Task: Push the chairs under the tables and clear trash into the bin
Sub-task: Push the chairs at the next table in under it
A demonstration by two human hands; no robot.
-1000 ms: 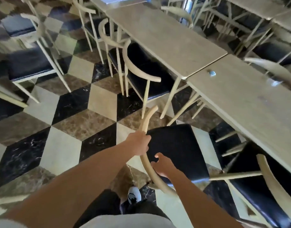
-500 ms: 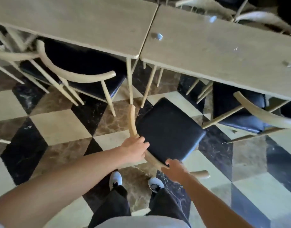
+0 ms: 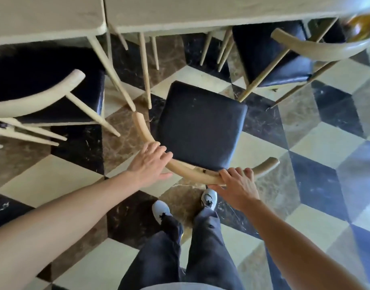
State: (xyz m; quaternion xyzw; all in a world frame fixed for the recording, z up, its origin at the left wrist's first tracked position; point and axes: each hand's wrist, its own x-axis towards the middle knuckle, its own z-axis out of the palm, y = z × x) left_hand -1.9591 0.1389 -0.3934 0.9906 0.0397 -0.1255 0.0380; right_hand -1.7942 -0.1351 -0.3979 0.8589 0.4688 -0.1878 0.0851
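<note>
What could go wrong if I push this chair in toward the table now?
The chair sits skewed to the table edge, and the left tip of its backrest is close to a table leg, so a straight push may snag there. The left hand only rests flat on the backrest while the right hand grips it, so the push could twist the chair.

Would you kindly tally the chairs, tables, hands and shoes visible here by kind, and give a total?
Pale wooden chairs with black padded seats in view: 3
Light wooden tables: 2
Bare hands, left and right: 2
White shoes: 2
Total: 9
</note>
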